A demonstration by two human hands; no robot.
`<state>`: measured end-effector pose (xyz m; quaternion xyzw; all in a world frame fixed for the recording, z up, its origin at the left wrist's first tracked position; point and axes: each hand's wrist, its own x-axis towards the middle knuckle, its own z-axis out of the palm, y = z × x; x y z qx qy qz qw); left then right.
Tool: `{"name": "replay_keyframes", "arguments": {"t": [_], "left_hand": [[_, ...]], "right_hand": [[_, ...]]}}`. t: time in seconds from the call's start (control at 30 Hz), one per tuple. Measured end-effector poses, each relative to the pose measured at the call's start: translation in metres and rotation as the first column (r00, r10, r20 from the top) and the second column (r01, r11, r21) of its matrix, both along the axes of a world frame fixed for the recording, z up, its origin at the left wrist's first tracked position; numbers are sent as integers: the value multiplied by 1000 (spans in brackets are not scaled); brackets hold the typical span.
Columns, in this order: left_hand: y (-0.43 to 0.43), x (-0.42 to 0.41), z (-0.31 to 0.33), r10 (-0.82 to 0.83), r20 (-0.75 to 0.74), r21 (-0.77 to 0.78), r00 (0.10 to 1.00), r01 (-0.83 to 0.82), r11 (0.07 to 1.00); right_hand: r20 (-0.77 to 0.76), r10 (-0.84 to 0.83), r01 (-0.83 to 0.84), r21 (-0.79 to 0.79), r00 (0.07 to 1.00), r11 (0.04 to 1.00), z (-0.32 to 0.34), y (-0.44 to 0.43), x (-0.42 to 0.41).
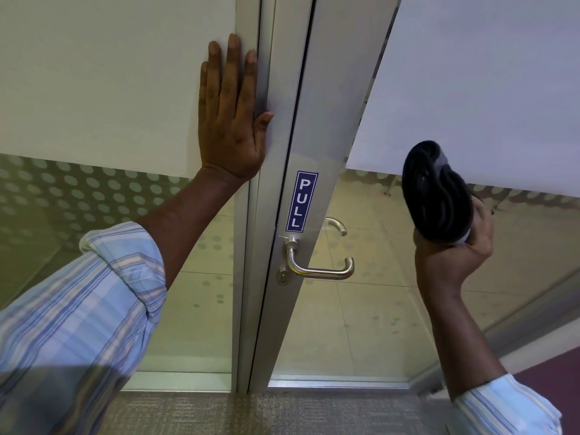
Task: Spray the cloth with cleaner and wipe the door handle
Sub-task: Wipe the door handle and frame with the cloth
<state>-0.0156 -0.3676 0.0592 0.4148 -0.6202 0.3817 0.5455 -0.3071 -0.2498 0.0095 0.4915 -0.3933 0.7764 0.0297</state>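
A silver lever door handle (320, 269) sits on the aluminium door frame (282, 136), just below a blue PULL sticker (301, 200). My left hand (230, 111) lies flat and open against the frosted glass panel beside the frame, well above the handle. My right hand (452, 255) is raised to the right of the handle and grips a folded dark cloth (437, 191), which sticks up out of the fist. The cloth is apart from the handle. No spray bottle is in view.
A keyhole (283, 277) sits under the lever. A second handle (337, 224) shows through the glass on the far side. Frosted panels (110, 73) cover the upper glass. Grey carpet (251, 416) lies at the door's foot.
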Motion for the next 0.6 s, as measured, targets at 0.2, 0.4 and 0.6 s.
{"name": "replay_keyframes", "arguments": {"t": [0.2,0.4,0.6], "left_hand": [[1,0,-1,2,-2,-2,1000,-2,1000],[1,1,-2,-1,5,-7,1000,1,1000],[0,1,-1,-1,4,-25,1000,1,1000]], "right_hand": [[-385,-101,80,-71,918,994,-6,-11,33],[-620,-157,168,-42,768,985,-20,-26,62],[-731,-132,228,33,669,973,-30,-32,66]]}}
